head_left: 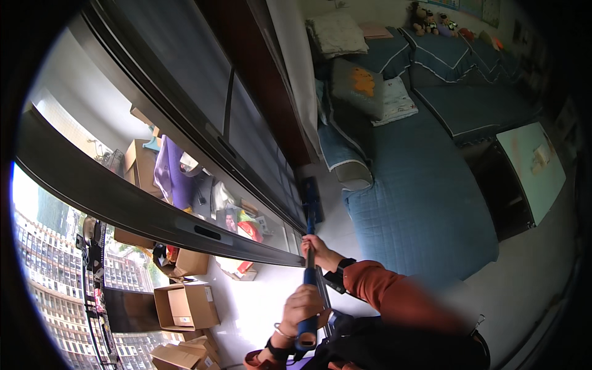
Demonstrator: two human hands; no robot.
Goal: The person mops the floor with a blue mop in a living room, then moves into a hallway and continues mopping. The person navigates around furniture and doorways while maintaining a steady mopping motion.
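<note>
gripping a blue pole (pixel 310 272): left hand (pixel 301 306) and right hand (pixel 319 252), curled.

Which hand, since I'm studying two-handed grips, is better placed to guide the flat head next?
Probably the right hand: it grips the long blue pole nearer the dark blue flat head. The left hand grips farther back, near the pole's open end.

Right: blue sofa (pixel 425 203), a grey cushion (pixel 345 89) with orange figure beside a white one. Plush toys (pixel 420 20) in a row at the far end. Pale-topped desk (pixel 524 160) near sofa. Left, past door frames: open carton (pixel 205 306), cardboard stacked below, purple item (pixel 176 176). Tower blocks (pixel 46 265) outside.
</note>
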